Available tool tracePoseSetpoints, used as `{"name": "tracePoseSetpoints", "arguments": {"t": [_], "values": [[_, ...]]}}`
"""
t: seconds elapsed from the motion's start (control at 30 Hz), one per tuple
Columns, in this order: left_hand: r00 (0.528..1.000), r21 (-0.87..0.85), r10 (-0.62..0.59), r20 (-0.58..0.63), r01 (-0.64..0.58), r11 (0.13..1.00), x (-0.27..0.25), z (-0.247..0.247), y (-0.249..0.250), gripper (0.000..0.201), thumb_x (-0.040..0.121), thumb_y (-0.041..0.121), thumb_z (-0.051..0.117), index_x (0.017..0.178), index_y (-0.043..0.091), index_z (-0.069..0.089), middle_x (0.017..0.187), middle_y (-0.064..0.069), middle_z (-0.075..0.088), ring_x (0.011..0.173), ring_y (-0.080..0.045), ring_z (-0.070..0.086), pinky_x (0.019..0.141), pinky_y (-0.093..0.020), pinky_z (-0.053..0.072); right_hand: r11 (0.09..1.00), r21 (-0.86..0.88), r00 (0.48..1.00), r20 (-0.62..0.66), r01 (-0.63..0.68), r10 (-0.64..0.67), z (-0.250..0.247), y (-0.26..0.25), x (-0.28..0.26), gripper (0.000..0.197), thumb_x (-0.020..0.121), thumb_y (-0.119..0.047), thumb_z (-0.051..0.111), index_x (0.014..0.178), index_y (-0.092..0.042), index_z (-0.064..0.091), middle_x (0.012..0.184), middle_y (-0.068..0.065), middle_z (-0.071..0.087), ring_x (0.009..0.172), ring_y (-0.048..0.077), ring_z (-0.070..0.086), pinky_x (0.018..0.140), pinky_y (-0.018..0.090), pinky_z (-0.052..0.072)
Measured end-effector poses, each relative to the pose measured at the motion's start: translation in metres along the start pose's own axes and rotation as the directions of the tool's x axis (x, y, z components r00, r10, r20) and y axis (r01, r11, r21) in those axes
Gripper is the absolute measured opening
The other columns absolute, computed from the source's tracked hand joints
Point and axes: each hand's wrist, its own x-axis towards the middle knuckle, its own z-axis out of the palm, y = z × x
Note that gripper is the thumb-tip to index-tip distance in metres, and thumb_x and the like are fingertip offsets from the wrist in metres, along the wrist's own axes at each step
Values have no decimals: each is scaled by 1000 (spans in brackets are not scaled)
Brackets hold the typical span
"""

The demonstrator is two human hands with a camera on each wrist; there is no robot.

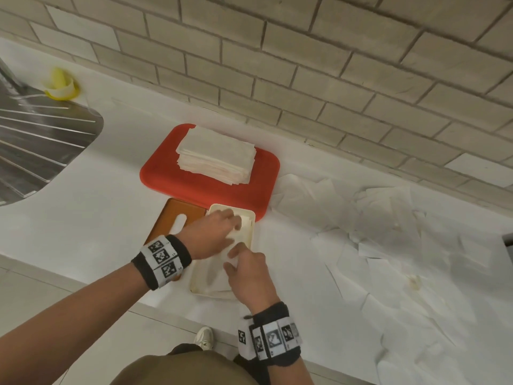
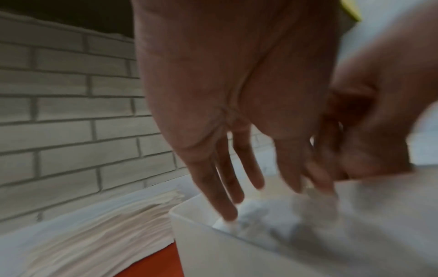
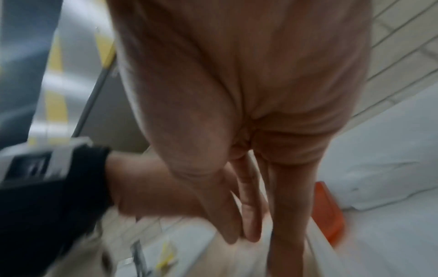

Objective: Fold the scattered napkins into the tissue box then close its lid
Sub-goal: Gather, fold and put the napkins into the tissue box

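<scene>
At the near edge of the surface, the right hand [image 1: 249,276] pinched a napkin [image 1: 222,269] over the open tissue box [image 1: 197,284], while the left hand [image 1: 213,232] pressed it in with straight fingers [image 2: 222,196]. To do it well, it should go in flat and below the rim. More napkins [image 1: 388,232] lay far right, the lid [image 1: 175,218] left of the box.

Black wristbands [image 1: 162,262] with square-coded white tags, olive top [image 1: 183,369], pale shoe [image 1: 204,337]

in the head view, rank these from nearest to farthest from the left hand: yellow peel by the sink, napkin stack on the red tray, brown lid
From the left hand:
1. Brown lid, just beside and partly under the wrist, to its left.
2. Napkin stack, beyond the hand on the red tray, toward the wall.
3. Yellow peel, far left by the sink.
</scene>
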Motion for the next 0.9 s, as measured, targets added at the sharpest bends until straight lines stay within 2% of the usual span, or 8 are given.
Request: {"name": "tracePoseSetpoints", "arguments": {"t": [0.1,0.17,0.27,0.3,0.4,0.53,0.73,0.9], "values": [[949,308,-69,307,-31,951,5,18,13,88,89,41,84,157,19,32,166,-13,25,141,-38,45,101,-47,54,1000,-5,976,-218,25,-26,-33,17,5,8,105,-28,59,99,-29,64,88,-3,76,81,19,72,78,43,61],[924,411,-117,364,-46,910,6,27,21,115,79,38,93,163,17,17,171,-21,10,147,-46,37,105,-51,54,1000,-11,948,-317,-21,16,-58,36,20,11,104,-31,61,93,-29,62,80,-6,76,77,17,72,74,40,61],[917,429,-135,376,-43,902,8,23,29,130,70,38,100,163,16,12,171,-25,3,149,-49,34,107,-53,54,995,-63,926,-375,-77,48,-92,76,68,7,100,-33,67,104,-28,64,97,-2,77,95,27,73,82,41,60],[913,409,-141,384,-32,912,8,20,30,132,69,39,100,164,16,11,172,-22,3,150,-47,35,108,-52,53,988,-124,933,-356,-95,45,-102,91,90,20,97,-34,71,114,-26,63,109,3,75,104,31,71,89,42,59],[939,306,-147,311,48,951,3,7,35,116,73,40,97,160,20,23,171,-10,15,144,-35,44,101,-48,58,937,-325,978,-196,-131,68,-128,126,148,53,89,-33,75,135,-25,52,140,9,55,130,35,57,106,45,50],[992,180,-119,26,113,977,-8,0,52,78,88,49,83,149,30,39,163,9,30,135,-21,54,82,-36,58,909,-404,993,-101,-103,67,-139,143,188,79,73,-48,77,143,-28,47,157,0,42,142,28,50,115,47,46],[972,-92,-160,-172,146,985,-6,2,77,48,97,52,72,136,37,49,143,14,56,117,-16,63,87,-40,60,805,-593,994,-67,31,-88,-141,148,197,51,94,-21,64,143,-12,52,140,16,56,124,42,61,103,47,52],[925,-230,-195,-327,122,965,2,6,92,34,101,51,66,127,31,59,130,12,64,105,-17,66,86,-38,59,983,-183,935,-352,-22,-45,-173,159,162,44,102,-22,64,142,-5,62,143,15,63,133,37,59,112,43,47]]}}
